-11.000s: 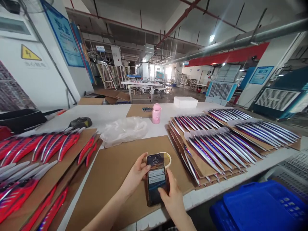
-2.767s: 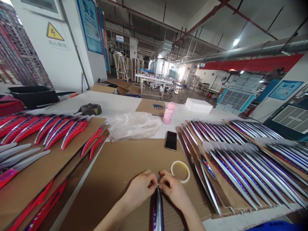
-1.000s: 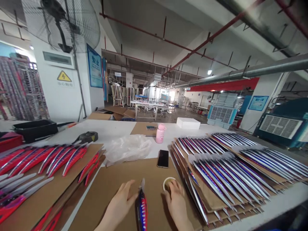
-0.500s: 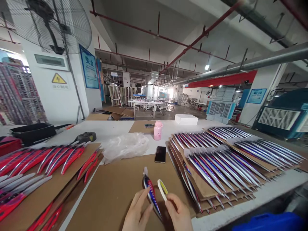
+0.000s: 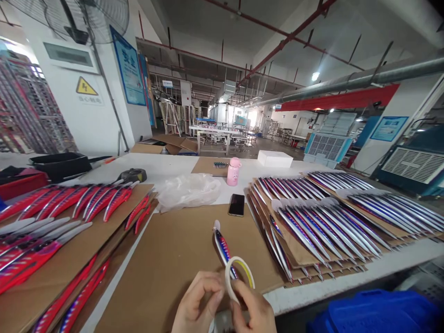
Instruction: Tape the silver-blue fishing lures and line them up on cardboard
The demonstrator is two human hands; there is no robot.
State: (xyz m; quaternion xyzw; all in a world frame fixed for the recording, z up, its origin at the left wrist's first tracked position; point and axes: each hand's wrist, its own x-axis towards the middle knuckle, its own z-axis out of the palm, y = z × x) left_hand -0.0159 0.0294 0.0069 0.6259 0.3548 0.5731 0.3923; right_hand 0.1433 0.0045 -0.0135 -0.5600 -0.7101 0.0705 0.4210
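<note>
My left hand (image 5: 197, 303) and my right hand (image 5: 252, 309) meet at the bottom edge, fingers pinched together around a white roll of tape (image 5: 239, 273) held upright between them. A long purple and silver fishing lure (image 5: 224, 247) with a clear lip points away from my hands over the brown cardboard sheet (image 5: 173, 259). Its near end is hidden behind the tape roll and my fingers, so I cannot tell which hand grips it.
A black phone (image 5: 236, 204) lies at the cardboard's far edge. Beyond are a crumpled plastic bag (image 5: 189, 189) and a pink bottle (image 5: 233, 171). Red lures on cardboard (image 5: 69, 203) fill the left, purple-silver lures (image 5: 322, 217) the right. A blue crate (image 5: 378, 312) sits below right.
Both hands have come together on the tape roll, which now stands upright in front of the lure. The view has tilted down a little.
</note>
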